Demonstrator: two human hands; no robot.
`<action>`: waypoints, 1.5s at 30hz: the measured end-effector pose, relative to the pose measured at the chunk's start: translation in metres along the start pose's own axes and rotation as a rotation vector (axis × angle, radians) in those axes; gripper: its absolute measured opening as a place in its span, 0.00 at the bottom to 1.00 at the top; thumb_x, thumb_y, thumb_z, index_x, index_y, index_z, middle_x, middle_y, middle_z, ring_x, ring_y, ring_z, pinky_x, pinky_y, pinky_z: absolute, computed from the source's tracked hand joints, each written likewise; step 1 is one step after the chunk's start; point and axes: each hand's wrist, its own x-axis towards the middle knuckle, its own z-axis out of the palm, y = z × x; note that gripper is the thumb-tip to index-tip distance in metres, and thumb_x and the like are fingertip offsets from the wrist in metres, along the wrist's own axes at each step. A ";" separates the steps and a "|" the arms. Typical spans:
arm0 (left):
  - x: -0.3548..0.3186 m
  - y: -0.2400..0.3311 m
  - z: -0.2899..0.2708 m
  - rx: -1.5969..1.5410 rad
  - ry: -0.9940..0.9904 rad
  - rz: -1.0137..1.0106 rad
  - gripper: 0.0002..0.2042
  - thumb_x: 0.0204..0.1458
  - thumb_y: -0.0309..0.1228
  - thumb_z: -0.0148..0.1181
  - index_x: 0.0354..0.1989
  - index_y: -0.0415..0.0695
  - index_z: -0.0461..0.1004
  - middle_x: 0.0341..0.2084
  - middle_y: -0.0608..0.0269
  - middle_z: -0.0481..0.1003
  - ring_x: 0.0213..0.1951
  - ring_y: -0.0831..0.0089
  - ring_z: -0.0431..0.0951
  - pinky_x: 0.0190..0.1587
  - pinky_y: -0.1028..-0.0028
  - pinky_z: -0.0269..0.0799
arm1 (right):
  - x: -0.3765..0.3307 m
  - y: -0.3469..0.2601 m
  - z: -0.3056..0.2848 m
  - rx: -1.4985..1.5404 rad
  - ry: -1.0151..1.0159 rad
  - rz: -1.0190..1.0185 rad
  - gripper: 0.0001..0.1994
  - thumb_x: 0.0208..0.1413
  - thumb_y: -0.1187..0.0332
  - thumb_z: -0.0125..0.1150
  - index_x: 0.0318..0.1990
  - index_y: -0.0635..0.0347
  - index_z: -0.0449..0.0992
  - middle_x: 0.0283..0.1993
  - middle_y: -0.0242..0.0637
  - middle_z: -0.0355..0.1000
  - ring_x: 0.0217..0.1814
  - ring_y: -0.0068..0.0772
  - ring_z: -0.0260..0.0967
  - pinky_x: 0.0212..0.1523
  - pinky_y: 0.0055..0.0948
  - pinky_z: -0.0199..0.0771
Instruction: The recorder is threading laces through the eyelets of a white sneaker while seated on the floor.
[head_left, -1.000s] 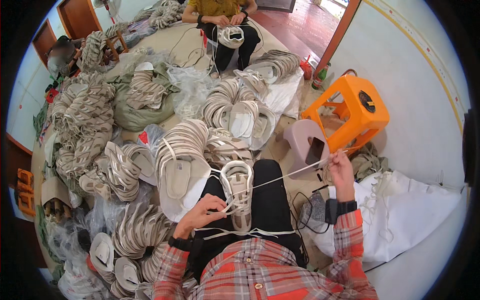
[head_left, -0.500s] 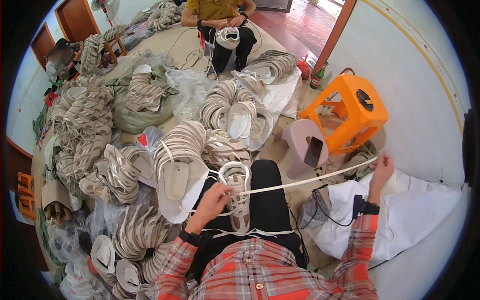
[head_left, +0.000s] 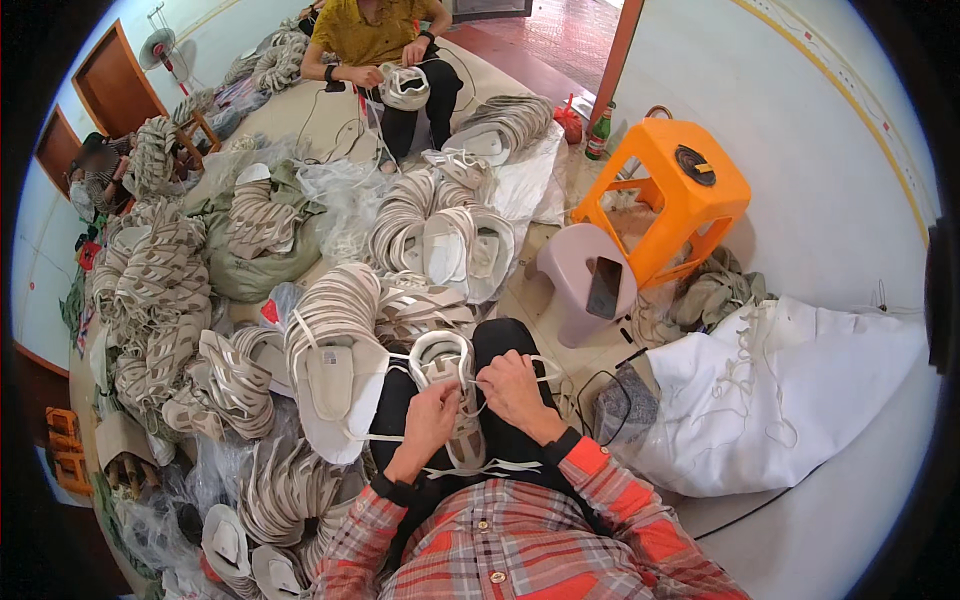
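A beige and white shoe upper [head_left: 466, 443] lies on my lap, its opening pointing away from me and its front partly laced. My left hand [head_left: 430, 428] is closed at its left lace row, fingertips pinched on the cream shoelace; the exact grip is partly hidden. At the right edge of the upper, my right hand [head_left: 515, 398] pinches the shoelace [head_left: 549, 367], a loop of which sticks out beyond the knuckles. Another lace strand lies across my thighs below the upper. Just left stands a fanned stack of nested uppers [head_left: 335, 300].
More uppers [head_left: 160, 265] are heaped along the left. Ahead, a seated person [head_left: 372, 40] handles another upper. On the right are a mauve stool [head_left: 560, 262] with a phone [head_left: 604, 288], an orange stool [head_left: 735, 190] and a white sheet [head_left: 790, 420] with loose laces.
My right hand has come back from far right, where it held the lace stretched out, to the upper. The lace has gone slack into a loop. My left hand stays at the upper.
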 end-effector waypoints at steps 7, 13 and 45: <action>0.012 -0.014 -0.001 -0.230 -0.089 -0.187 0.11 0.51 0.28 0.52 0.38 0.33 0.73 0.19 0.68 0.72 0.23 0.84 0.68 0.26 0.81 0.64 | -0.001 -0.007 0.003 -0.046 -0.003 -0.011 0.03 0.36 0.70 0.57 0.22 0.55 0.71 0.26 0.33 0.63 0.37 0.36 0.59 0.38 0.37 0.54; 0.015 -0.014 -0.001 -0.237 -0.131 -0.188 0.10 0.49 0.29 0.52 0.38 0.38 0.74 0.20 0.62 0.73 0.24 0.79 0.70 0.26 0.77 0.65 | -0.002 -0.011 0.010 -0.099 0.008 0.018 0.04 0.34 0.72 0.57 0.22 0.56 0.70 0.26 0.35 0.65 0.37 0.37 0.59 0.39 0.37 0.54; -0.014 -0.028 -0.157 -1.996 -0.029 -0.161 0.03 0.50 0.27 0.47 0.27 0.43 0.61 0.21 0.66 0.64 0.15 0.80 0.58 0.20 0.79 0.54 | 0.053 -0.017 -0.079 0.390 -0.819 -0.321 0.11 0.37 0.63 0.65 0.20 0.62 0.74 0.22 0.40 0.68 0.30 0.38 0.67 0.30 0.33 0.65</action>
